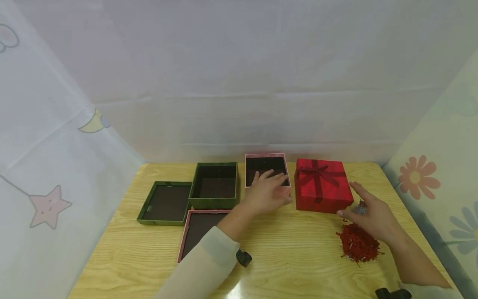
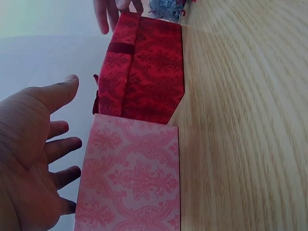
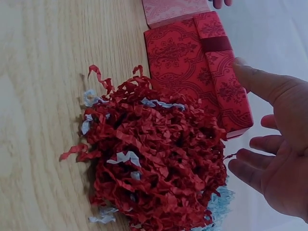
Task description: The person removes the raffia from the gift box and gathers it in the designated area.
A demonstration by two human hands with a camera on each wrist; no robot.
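A red gift box (image 1: 324, 185) with its lid on and a dark ribbon bow stands at the back right of the table. Just off its right side is my right hand (image 1: 375, 216), fingers extended and holding nothing; the thumb lies close to the box's corner. My left hand (image 1: 266, 195) hovers over the open pink box (image 2: 132, 173), fingers spread, nothing in its grasp. The head view shows this box's dark inside, partly covered by the hand. Red shredded paper (image 3: 154, 159) with some pale strips sits in a heap below my right hand.
Left of the pink box stands an open green box (image 1: 214, 203), with its upturned green lid (image 1: 164, 203) beside it. A pink lid (image 1: 198, 232) lies in front, partly under my left sleeve. Pale blue shredded paper (image 3: 221, 207) shows behind the red heap. Printed cloth walls surround the table.
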